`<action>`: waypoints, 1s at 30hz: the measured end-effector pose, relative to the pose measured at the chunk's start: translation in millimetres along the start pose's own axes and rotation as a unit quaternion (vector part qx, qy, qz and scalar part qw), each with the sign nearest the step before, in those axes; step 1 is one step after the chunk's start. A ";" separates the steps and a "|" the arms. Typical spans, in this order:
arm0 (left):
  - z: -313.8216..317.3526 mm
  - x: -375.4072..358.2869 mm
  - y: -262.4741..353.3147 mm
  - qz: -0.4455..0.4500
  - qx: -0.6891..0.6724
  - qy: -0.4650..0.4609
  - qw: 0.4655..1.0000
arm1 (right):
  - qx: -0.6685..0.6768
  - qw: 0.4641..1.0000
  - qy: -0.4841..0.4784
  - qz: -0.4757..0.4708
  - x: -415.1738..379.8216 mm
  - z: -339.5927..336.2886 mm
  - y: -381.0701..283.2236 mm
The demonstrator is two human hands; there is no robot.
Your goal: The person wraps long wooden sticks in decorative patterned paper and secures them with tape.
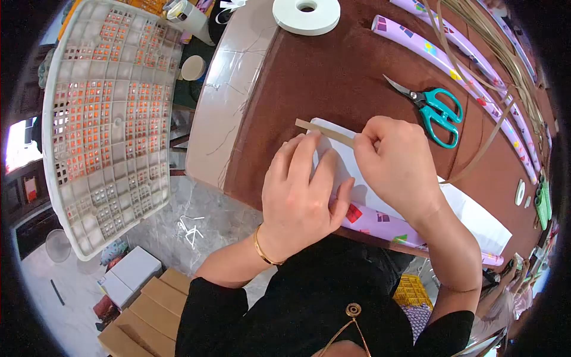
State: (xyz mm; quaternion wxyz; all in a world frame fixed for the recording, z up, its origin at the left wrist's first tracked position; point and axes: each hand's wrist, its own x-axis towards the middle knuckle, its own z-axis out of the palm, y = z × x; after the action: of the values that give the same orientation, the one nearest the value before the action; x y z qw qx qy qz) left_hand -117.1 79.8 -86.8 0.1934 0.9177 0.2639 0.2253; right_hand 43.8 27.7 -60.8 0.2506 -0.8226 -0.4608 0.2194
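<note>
2 hands meet over a thin tan strip [324,132] near the front edge of a brown table [333,77]. The strip lies slanted across a white sheet of paper [470,214], its free end sticking out up and to the left past the paper's corner. The right hand [395,166] is curled into a loose fist, its thumb and fingertips pinching the strip where it passes under the knuckles. The left hand [300,190] lies flat with fingers stretched out and pressed down on the paper, its fingertips just beside the strip; whether they touch the strip cannot be told. A gold bracelet [262,250] sits on the left wrist.

Under the paper, a long purple tube [380,223] with coloured squares runs along the table edge. Another purple tube [440,59] of the same pattern lies further back, curving across the table. Between that tube and the right hand rest teal-handled scissors [437,110], blades shut and pointing left. A bundle of long tan strips [505,53] sweeps across the far right side. 1 white roll of tape [306,15] sits at the back edge of the table.

Off to the left, well apart from the table, a large pale plastic crate [107,119] stands tilted, and cardboard boxes [148,315] lie on the floor below.
</note>
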 end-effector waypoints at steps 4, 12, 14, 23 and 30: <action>0.8 1.2 -1.8 0.019 0.008 0.000 1.000 | 0.014 1.000 -0.002 -0.002 0.8 -0.4 0.3; 1.1 0.8 -1.8 0.021 0.017 -0.007 1.000 | -0.005 1.000 -0.006 -0.009 -0.9 3.6 1.9; 0.6 0.8 -1.7 0.019 0.017 -0.013 1.000 | -0.006 1.000 -0.005 -0.003 -1.8 4.2 0.8; -0.9 -0.7 0.2 -0.004 0.002 -0.024 1.000 | -0.010 0.999 -0.003 -0.038 -4.5 6.7 -1.0; 0.2 -0.6 -0.7 0.005 0.007 -0.018 1.000 | 0.070 0.994 0.032 -0.076 -2.3 4.4 -5.2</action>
State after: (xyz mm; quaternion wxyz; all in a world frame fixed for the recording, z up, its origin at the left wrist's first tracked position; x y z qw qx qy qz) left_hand -117.7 79.9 -87.4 0.1903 0.9243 0.2578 0.2074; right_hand 36.7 28.9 -60.7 0.3381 -0.7724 -0.4969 0.2054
